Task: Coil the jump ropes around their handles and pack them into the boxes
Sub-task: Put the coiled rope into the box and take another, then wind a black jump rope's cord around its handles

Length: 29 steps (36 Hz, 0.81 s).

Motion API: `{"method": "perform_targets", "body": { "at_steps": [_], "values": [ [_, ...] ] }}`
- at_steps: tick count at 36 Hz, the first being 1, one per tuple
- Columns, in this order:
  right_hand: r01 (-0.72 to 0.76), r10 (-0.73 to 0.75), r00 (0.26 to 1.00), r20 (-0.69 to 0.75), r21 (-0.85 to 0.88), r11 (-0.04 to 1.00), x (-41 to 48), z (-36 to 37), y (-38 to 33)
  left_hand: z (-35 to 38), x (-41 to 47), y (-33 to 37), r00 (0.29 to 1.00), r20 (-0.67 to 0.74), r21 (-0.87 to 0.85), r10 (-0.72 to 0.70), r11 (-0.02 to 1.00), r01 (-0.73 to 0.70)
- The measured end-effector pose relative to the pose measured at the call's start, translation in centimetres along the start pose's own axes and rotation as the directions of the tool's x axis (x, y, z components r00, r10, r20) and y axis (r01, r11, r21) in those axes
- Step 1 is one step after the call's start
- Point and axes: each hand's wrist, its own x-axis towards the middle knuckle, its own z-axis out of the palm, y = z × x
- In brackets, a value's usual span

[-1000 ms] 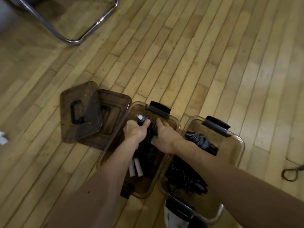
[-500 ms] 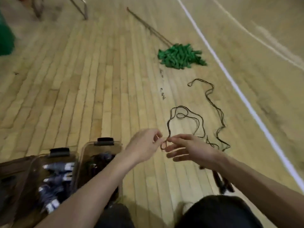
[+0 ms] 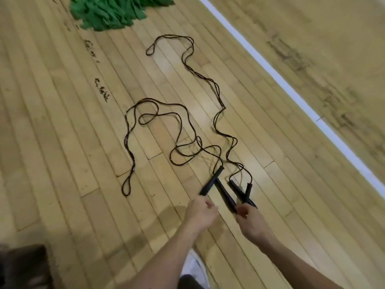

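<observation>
The left hand (image 3: pixel 201 211) has its fingers curled on the near end of a black handle (image 3: pixel 211 181), which slants away over the wooden floor (image 3: pixel 83 163). Just to its right, the right hand (image 3: pixel 249 221) is curled at the near tip of a second handle (image 3: pixel 226 195) (whether it actually pinches it cannot be told). Just beyond that hand two more handles (image 3: pixel 239 190) lie crossed. Farther out the black ropes (image 3: pixel 133 163) sprawl uncoiled in loose loops, with a green pile (image 3: pixel 116 11) far beyond both hands and a white line (image 3: pixel 291 88) off to the right.
</observation>
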Motion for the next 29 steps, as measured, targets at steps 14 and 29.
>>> {"method": "perform_targets", "body": {
  "at_steps": [14,29],
  "values": [
    [0.13,-0.116,0.991,0.06,-0.346,0.929,11.8,5.5,-1.6,4.8,10.9,-3.3,0.99,-0.067,0.251,0.127,0.962,-0.107],
    [-0.062,-0.233,0.874,0.427,0.574,0.816,0.1,-0.9,-8.1,-4.5,-0.9,0.5,0.969,0.225,-0.134,0.105,0.988,-0.076]
  ]
}}
